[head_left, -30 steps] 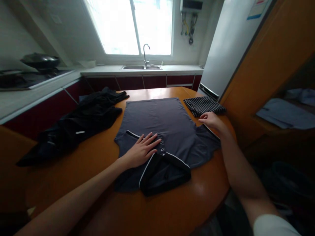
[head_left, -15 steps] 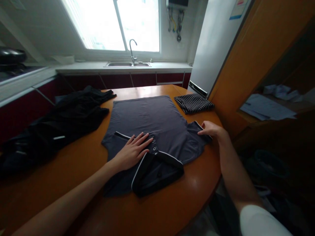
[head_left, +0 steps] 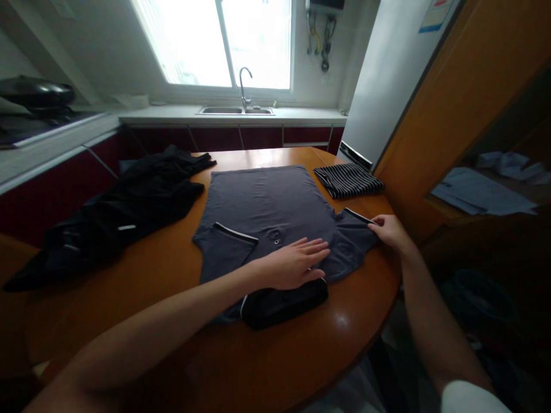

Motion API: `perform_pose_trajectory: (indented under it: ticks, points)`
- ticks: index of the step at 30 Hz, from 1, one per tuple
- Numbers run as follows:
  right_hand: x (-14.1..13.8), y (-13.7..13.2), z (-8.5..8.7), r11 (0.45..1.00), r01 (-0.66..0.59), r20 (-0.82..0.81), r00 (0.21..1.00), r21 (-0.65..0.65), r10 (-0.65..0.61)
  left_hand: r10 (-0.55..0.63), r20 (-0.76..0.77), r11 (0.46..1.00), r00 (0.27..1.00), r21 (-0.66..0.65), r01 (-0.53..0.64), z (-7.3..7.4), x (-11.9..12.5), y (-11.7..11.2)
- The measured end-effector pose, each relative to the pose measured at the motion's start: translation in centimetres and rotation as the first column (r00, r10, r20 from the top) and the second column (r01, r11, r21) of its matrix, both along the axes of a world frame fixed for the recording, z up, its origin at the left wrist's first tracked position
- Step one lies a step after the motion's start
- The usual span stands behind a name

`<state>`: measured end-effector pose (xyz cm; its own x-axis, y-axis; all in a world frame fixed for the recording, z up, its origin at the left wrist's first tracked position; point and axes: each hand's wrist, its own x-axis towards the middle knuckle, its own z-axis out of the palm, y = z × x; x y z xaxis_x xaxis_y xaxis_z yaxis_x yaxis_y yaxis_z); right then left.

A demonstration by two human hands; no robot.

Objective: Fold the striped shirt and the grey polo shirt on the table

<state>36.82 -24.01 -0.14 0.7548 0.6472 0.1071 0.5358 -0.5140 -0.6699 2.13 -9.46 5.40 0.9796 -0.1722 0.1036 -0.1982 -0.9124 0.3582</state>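
Observation:
A dark grey polo shirt [head_left: 267,201] with white trim lies spread flat on the round wooden table [head_left: 172,321], collar towards me. My left hand [head_left: 297,263] lies flat on the shirt's right chest area just above the collar, fingers stretched out. My right hand [head_left: 390,230] pinches the white-trimmed edge of the shirt's right sleeve near the table's right rim.
A heap of black clothes [head_left: 124,212] lies on the table's left part. A folded striped garment [head_left: 348,179] sits at the back right. Behind are a counter with a sink [head_left: 236,110], a white fridge [head_left: 383,86] and a wooden cabinet [head_left: 465,115].
My left hand has slid rightward across the shirt from the placket to the right chest. My right hand has come from beside the striped garment to the sleeve edge and stayed there.

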Motion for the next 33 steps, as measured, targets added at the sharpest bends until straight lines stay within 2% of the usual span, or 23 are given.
perform_pose_trajectory:
  ticks: [3, 7, 11, 16, 20, 23, 26, 28, 30, 31, 32, 33]
  points:
    - [0.8, -0.1, -0.5, 0.999, 0.045, 0.033, 0.998, 0.010, -0.046, -0.049, -0.056, 0.999, 0.997, -0.016, 0.048, -1.3, 1.5, -1.7]
    - [0.5, -0.3, -1.1, 0.994, 0.108, 0.135, 0.985, -0.010, -0.105, -0.118, -0.060, 0.993, 0.991, -0.008, 0.118, -2.7, 1.1, -2.5]
    - [-0.8, -0.4, -1.0, 0.985, 0.166, 0.216, 0.964, -0.041, -0.153, -0.224, -0.028, 0.974, 0.974, -0.045, 0.223, -2.8, 0.6, -2.8]
    - [-1.8, -0.9, 0.0, 0.959, 0.226, 0.298, 0.940, -0.169, -0.169, -0.298, 0.008, 0.951, 0.954, -0.085, 0.298, -3.1, 1.0, -3.2]
    - [-2.0, -1.1, 0.6, 0.956, 0.193, 0.226, 0.964, -0.220, -0.143, -0.343, 0.027, 0.927, 0.939, -0.152, 0.343, -3.3, 1.2, -3.1]
    - [-2.0, -1.0, 0.8, 0.984, 0.114, 0.026, 0.993, -0.139, -0.112, -0.334, 0.052, 0.909, 0.941, -0.246, 0.336, -3.0, 1.1, -3.1]
    - [-2.2, -0.5, 1.2, 0.996, 0.040, -0.196, 0.980, 0.074, -0.025, -0.297, 0.091, 0.887, 0.951, -0.344, 0.309, -2.5, 1.0, -3.3]
    - [-2.5, -0.1, 2.1, 0.973, 0.083, -0.249, 0.968, 0.216, -0.027, -0.203, 0.119, 0.870, 0.972, -0.434, 0.235, -2.3, 1.1, -3.4]
    - [-3.4, 0.4, 3.5, 0.937, 0.118, -0.244, 0.969, 0.330, -0.036, -0.013, 0.150, 0.811, 0.989, -0.576, 0.099, -2.4, 1.6, -3.2]
    - [-4.2, 0.8, 4.2, 0.920, 0.102, -0.224, 0.975, 0.378, -0.016, 0.103, 0.153, 0.744, 0.983, -0.668, 0.026, -2.5, 1.9, -2.9]
    - [-5.1, 1.2, 5.0, 0.906, 0.055, -0.197, 0.980, 0.419, 0.031, 0.212, 0.135, 0.644, 0.968, -0.764, -0.035, -2.7, 2.3, -2.6]
    - [-6.2, 1.6, 5.7, 0.895, -0.021, -0.175, 0.978, 0.446, 0.110, 0.298, 0.092, 0.518, 0.950, -0.852, -0.080, -2.9, 2.7, -2.2]
